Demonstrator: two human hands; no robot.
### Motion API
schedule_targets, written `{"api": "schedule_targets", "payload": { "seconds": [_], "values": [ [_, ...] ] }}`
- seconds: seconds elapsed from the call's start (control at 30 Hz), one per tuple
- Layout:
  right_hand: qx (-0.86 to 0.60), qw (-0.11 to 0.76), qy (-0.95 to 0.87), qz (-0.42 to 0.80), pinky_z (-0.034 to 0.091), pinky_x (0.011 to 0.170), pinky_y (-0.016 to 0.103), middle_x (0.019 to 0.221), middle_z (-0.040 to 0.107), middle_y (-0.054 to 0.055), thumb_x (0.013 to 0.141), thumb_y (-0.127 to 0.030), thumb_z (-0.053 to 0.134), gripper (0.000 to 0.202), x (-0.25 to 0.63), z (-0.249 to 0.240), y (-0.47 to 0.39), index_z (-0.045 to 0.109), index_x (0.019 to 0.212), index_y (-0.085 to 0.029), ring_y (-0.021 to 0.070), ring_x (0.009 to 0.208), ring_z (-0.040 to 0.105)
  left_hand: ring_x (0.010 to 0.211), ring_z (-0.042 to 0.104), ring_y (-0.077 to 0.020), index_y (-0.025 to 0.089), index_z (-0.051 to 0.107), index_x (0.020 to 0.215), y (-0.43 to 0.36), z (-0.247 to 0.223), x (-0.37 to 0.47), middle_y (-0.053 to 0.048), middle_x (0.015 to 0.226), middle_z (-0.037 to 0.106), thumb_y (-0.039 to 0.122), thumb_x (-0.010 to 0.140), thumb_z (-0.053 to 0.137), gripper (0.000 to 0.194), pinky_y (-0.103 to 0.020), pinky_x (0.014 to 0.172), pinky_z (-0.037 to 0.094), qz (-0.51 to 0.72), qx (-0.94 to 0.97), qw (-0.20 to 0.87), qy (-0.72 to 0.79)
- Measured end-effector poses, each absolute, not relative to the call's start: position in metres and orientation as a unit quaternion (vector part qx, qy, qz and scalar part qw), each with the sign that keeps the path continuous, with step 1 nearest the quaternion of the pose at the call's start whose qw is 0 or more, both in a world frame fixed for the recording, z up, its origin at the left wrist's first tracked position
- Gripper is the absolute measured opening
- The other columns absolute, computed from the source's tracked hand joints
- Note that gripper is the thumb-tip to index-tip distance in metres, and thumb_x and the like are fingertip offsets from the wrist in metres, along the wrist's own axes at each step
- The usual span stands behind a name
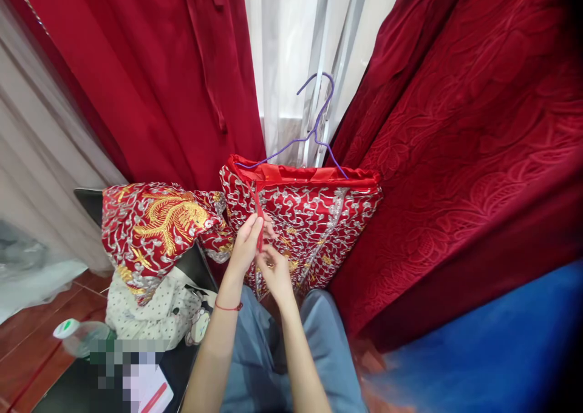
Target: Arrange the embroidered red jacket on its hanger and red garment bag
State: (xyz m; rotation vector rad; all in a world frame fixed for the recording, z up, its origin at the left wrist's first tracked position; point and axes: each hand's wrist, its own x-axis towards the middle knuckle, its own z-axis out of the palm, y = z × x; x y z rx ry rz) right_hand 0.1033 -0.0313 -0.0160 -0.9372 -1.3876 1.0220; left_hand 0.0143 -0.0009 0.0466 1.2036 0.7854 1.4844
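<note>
Left fingers [255,226] and right fingers [269,261] pinch a narrow red ribbon [260,240]; just beyond them is a glossy red garment [303,209], silver-swirled and embroidered, with a thin purple hanger [315,131] above.

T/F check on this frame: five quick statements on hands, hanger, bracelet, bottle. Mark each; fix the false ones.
1. The left hand holds a red ribbon. True.
2. The right hand is on the hanger. False: the right hand is by the ribbon's lower end.
3. The hanger is purple. True.
4. The bracelet is on the right wrist. False: the bracelet is on the left wrist.
5. The bottle's cap is off. False: the white-and-green cap is on the bottle.
</note>
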Motion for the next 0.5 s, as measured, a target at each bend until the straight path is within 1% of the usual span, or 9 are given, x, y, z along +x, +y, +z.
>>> {"api": "schedule_targets", "payload": {
  "seconds": [0.07, 0.1, 0.2, 0.27, 0.33, 0.4, 0.43, 0.5],
  "values": [
    [-0.421, 0.543, -0.610, 0.395, 0.041, 0.061, 0.024, 0.066, 0.060, -0.003, 0.093, -0.036, 0.053, 0.023, 0.105, -0.013, -0.034, 0.063, 0.082, -0.019, 0.0120, 0.060, 0.054, 0.076, 0.063, -0.0127, 0.019, 0.063, 0.095, -0.001, 0.049, 0.013, -0.003, 0.086, 0.066, 0.042, 0.094, 0.058, 0.024, -0.024, 0.070, 0.051, 0.625, 0.504, 0.489, 0.342],
    [-0.439, 0.539, -0.617, 0.368, 0.041, 0.062, 0.024, 0.066, 0.060, -0.002, 0.095, -0.038, 0.051, 0.027, 0.107, -0.013, -0.036, 0.063, 0.081, -0.019, 0.0122, 0.060, 0.053, 0.073, 0.063, -0.0120, 0.018, 0.063, 0.094, 0.001, 0.050, 0.012, -0.003, 0.086, 0.066, 0.041, 0.094, 0.058, 0.023, -0.024, 0.069, 0.051, 0.635, 0.499, 0.477, 0.347],
    [-0.486, 0.521, -0.650, 0.266, 0.043, 0.070, 0.027, 0.074, 0.066, 0.001, 0.099, -0.036, 0.047, 0.029, 0.114, -0.013, -0.043, 0.067, 0.087, -0.019, 0.0152, 0.068, 0.059, 0.061, 0.057, -0.0089, 0.018, 0.064, 0.093, 0.010, 0.053, 0.009, -0.001, 0.079, 0.065, 0.041, 0.092, 0.061, 0.023, -0.021, 0.058, 0.047, 0.670, 0.470, 0.463, 0.341],
    [-0.496, 0.490, -0.689, 0.200, 0.045, 0.077, 0.030, 0.084, 0.069, 0.004, 0.100, -0.032, 0.045, 0.028, 0.120, -0.014, -0.047, 0.068, 0.091, -0.019, 0.0180, 0.079, 0.063, 0.048, 0.047, -0.0059, 0.018, 0.064, 0.094, 0.017, 0.055, 0.008, 0.002, 0.068, 0.060, 0.046, 0.091, 0.062, 0.028, -0.018, 0.045, 0.037, 0.685, 0.459, 0.461, 0.327],
    [-0.506, 0.445, -0.726, 0.138, 0.046, 0.081, 0.032, 0.092, 0.068, 0.008, 0.100, -0.029, 0.045, 0.027, 0.124, -0.015, -0.053, 0.069, 0.095, -0.020, 0.0205, 0.085, 0.063, 0.039, 0.034, -0.0039, 0.018, 0.066, 0.096, 0.024, 0.058, 0.008, 0.005, 0.056, 0.051, 0.053, 0.091, 0.060, 0.036, -0.017, 0.036, 0.023, 0.701, 0.443, 0.458, 0.322],
    [-0.511, 0.407, -0.752, 0.095, 0.048, 0.083, 0.034, 0.102, 0.065, 0.010, 0.100, -0.028, 0.046, 0.025, 0.128, -0.015, -0.058, 0.070, 0.097, -0.021, 0.0223, 0.090, 0.063, 0.036, 0.028, -0.0030, 0.019, 0.066, 0.095, 0.029, 0.061, 0.007, 0.008, 0.049, 0.045, 0.056, 0.089, 0.062, 0.038, -0.016, 0.034, 0.016, 0.729, 0.408, 0.449, 0.317],
    [-0.508, 0.396, -0.759, 0.088, 0.049, 0.084, 0.035, 0.107, 0.064, 0.011, 0.099, -0.028, 0.046, 0.024, 0.130, -0.015, -0.061, 0.069, 0.098, -0.022, 0.0229, 0.093, 0.063, 0.036, 0.027, -0.0025, 0.019, 0.066, 0.094, 0.030, 0.062, 0.007, 0.008, 0.050, 0.046, 0.054, 0.087, 0.066, 0.036, -0.016, 0.034, 0.015, 0.744, 0.388, 0.445, 0.313],
    [-0.492, 0.392, -0.769, 0.114, 0.050, 0.086, 0.035, 0.111, 0.061, 0.011, 0.099, -0.028, 0.047, 0.022, 0.134, -0.011, -0.066, 0.068, 0.097, -0.023, 0.0227, 0.095, 0.062, 0.037, 0.028, -0.0011, 0.020, 0.065, 0.094, 0.032, 0.064, 0.004, 0.008, 0.054, 0.050, 0.046, 0.082, 0.074, 0.030, -0.014, 0.034, 0.015, 0.768, 0.355, 0.441, 0.301]
  ]
}}
